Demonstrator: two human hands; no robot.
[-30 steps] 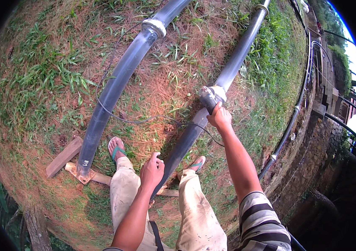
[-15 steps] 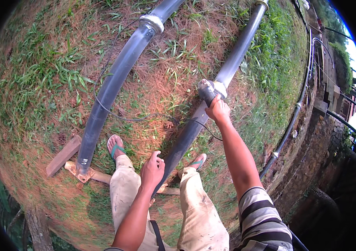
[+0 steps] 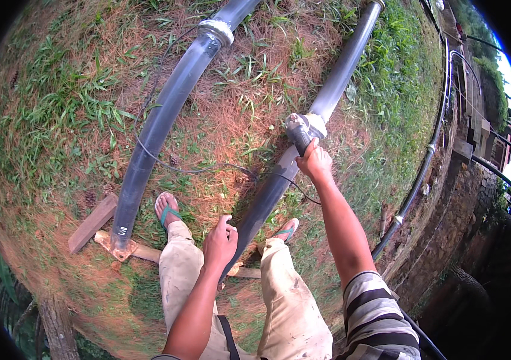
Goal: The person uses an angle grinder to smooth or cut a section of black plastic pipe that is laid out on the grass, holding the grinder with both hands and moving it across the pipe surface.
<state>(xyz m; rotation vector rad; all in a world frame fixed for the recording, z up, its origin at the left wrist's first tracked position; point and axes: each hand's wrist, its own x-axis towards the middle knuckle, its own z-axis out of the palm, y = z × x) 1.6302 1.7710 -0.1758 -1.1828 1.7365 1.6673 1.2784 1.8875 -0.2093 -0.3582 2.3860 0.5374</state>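
My right hand (image 3: 314, 161) is closed round a dark cylindrical tool (image 3: 299, 135) with a pale, spattered end; its exact kind is not clear. That tool lies against the whitish joint collar (image 3: 315, 125) of the right-hand dark pipe (image 3: 273, 186). My left hand (image 3: 219, 243) hovers by the near part of this pipe, fingers loosely curled and apart, with nothing visible in them. A thin black cable (image 3: 195, 171) crosses the ground and the right-hand pipe, then passes toward my right forearm.
Another dark pipe (image 3: 153, 132) with a pale collar (image 3: 216, 31) lies to the left, its near end on a wooden beam (image 3: 144, 252). A wooden block (image 3: 93, 223) is beside it. My sandalled feet straddle the right-hand pipe. A thinner pipe (image 3: 414, 189) runs along the right, near a stone wall (image 3: 432, 258).
The view has shifted slightly. The tool's pale end has turned a little on the joint in my right hand. My left hand has barely moved.
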